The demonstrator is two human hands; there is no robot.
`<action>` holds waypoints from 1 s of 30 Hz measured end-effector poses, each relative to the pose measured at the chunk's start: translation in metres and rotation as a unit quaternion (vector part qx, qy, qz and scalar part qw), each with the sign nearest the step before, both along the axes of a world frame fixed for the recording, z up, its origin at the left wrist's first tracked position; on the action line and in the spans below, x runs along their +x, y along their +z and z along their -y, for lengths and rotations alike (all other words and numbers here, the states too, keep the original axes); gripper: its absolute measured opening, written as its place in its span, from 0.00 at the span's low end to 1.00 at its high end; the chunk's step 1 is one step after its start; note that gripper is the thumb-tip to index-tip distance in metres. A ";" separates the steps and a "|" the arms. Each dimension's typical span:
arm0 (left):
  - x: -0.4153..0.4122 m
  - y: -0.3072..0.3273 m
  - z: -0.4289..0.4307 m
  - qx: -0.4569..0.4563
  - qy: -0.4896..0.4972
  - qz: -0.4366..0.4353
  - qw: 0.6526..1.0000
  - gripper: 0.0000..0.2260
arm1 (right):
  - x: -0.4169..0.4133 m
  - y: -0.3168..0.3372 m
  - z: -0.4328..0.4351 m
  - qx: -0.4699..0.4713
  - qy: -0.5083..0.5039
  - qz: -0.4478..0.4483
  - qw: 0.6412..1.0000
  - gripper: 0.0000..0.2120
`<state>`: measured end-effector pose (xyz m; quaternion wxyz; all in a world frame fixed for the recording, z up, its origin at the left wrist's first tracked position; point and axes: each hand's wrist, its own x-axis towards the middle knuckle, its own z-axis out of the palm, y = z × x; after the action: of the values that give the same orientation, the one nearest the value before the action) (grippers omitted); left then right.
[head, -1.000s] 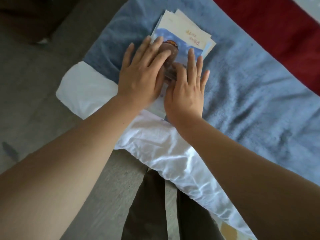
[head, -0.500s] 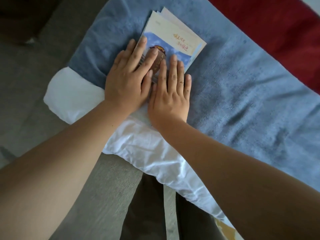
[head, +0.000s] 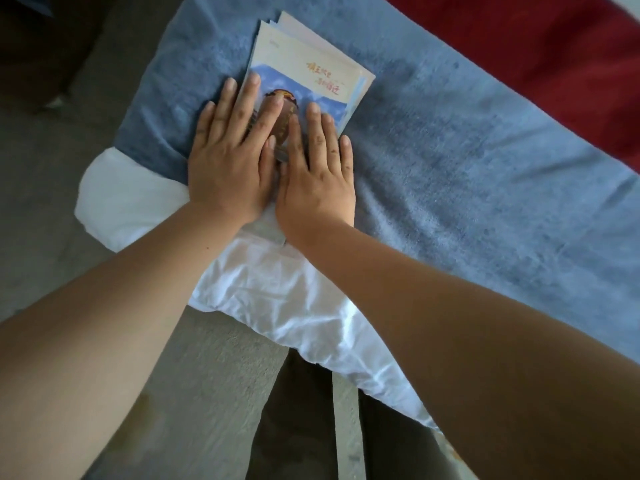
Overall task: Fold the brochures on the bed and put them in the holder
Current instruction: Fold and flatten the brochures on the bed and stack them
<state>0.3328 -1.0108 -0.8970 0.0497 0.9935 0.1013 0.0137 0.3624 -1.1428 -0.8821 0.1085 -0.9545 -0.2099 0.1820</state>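
Blue-and-cream brochures (head: 304,74) on a blue blanket (head: 467,161), white sheet (head: 277,289).

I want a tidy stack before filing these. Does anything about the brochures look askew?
Slightly. The brochures are fanned: lower sheets peek out beyond the top one at the far corner and right edge. The left hand and right hand press flat on them.

— How many hands?
— Two: one left hand (head: 228,168) and one right hand (head: 317,181).
— And the paper?
— One stack of brochures (head: 311,64). One cover shows on top. A few more edges peek out beneath it, too tightly packed to count exactly.
— Cloths?
— Three: one blue blanket (head: 467,168), one white sheet (head: 277,292), one red cover (head: 554,46).
— Anything more?
— Two dark trouser legs (head: 294,427).
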 end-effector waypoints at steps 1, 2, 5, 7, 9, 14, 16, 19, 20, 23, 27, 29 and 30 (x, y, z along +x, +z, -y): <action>0.000 0.002 0.002 0.007 0.004 -0.008 1.000 0.22 | 0.001 0.003 0.002 0.012 0.005 -0.006 1.000 0.28; 0.001 0.005 0.004 0.013 0.008 -0.018 1.000 0.22 | 0.003 0.006 0.006 0.026 0.014 -0.011 0.999 0.28; 0.002 0.016 0.016 0.011 0.021 -0.042 0.999 0.24 | 0.007 0.013 0.031 0.047 0.066 -0.012 0.997 0.29; 0.003 0.022 0.030 0.007 0.025 -0.055 0.998 0.25 | 0.009 0.016 0.059 0.033 0.080 -0.003 0.996 0.29; 0.008 0.026 0.052 -0.002 0.027 -0.071 0.997 0.26 | 0.013 0.017 0.094 0.015 0.077 0.008 0.997 0.30; 0.038 0.033 0.143 -0.031 -0.052 -0.097 0.993 0.28 | 0.026 0.023 0.194 -0.013 0.046 0.036 0.998 0.32; 0.054 0.036 0.189 -0.043 -0.082 -0.103 0.990 0.28 | 0.033 0.026 0.235 -0.019 0.015 0.029 0.999 0.32; 0.075 0.043 0.260 -0.074 -0.128 -0.122 0.982 0.28 | 0.046 0.031 0.302 -0.019 -0.087 0.013 0.996 0.33; 0.081 0.045 0.282 -0.080 -0.146 -0.128 0.978 0.28 | 0.050 0.033 0.326 -0.024 -0.126 0.008 0.992 0.33; 0.094 0.050 0.347 -0.100 -0.220 -0.145 0.959 0.28 | 0.055 0.039 0.399 -0.058 -0.209 0.005 0.976 0.32; 0.097 0.054 0.422 -0.113 -0.310 -0.159 0.930 0.26 | 0.047 0.044 0.475 -0.095 -0.272 0.013 0.957 0.31; 0.094 0.054 0.453 -0.117 -0.327 -0.170 0.922 0.26 | 0.040 0.045 0.504 -0.093 -0.302 0.007 0.949 0.31; 0.091 0.053 0.466 -0.115 -0.326 -0.177 0.922 0.26 | 0.035 0.044 0.515 -0.087 -0.308 0.006 0.947 0.31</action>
<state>0.4243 -1.4766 -0.8441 0.1463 0.9453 -0.2200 -0.1911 0.3970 -1.6577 -0.8379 0.0743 -0.9795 0.1106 0.1514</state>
